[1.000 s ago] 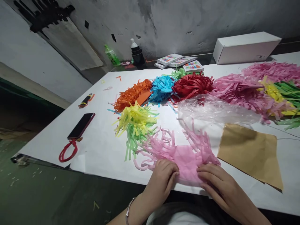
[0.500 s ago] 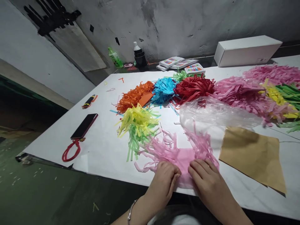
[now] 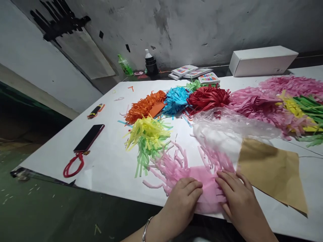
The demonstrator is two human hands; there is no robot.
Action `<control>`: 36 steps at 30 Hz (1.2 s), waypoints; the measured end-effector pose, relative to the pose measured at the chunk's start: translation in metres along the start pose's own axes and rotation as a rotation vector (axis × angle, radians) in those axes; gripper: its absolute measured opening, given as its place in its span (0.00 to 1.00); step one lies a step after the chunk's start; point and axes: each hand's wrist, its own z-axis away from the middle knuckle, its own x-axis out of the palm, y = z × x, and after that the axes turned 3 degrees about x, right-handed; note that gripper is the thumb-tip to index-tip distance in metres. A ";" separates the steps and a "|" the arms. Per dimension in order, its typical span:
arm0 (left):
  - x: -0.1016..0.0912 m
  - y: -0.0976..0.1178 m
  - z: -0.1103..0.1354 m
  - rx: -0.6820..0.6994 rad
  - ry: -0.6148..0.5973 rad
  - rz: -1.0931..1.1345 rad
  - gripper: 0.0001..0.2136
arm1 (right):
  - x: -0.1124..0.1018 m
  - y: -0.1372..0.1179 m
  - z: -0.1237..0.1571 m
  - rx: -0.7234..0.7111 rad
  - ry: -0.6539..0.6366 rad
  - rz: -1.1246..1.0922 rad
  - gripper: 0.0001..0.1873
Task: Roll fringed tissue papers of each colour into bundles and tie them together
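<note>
A sheet of pink tissue paper [image 3: 208,190] with fringed sides lies at the table's near edge. My left hand [image 3: 183,198] has its fingers curled down on the sheet's left part, closed on it. At the right side, my right hand [image 3: 236,195] bends its fingers over the fringe, with the thumb on the near side; the fingertips are partly hidden. Loose pink strips spread up and left from my left hand, touching a yellow fringe bundle [image 3: 148,129] and a light green one [image 3: 145,156].
Orange [image 3: 143,107], blue [image 3: 176,99], red [image 3: 209,99] and pink fringe bundles [image 3: 252,102] line the back. Clear plastic [image 3: 234,124] and brown paper [image 3: 272,171] lie right. A phone [image 3: 89,137] with red cord is left. A white box [image 3: 262,62] stands behind.
My right hand has moved slightly right, away from my left, with its fingers over the fringe. More of the flat pink sheet shows between the hands. The view has shifted a little.
</note>
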 end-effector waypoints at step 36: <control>-0.009 0.008 -0.018 0.073 0.109 -0.096 0.16 | -0.034 0.000 0.011 -0.036 0.110 0.148 0.35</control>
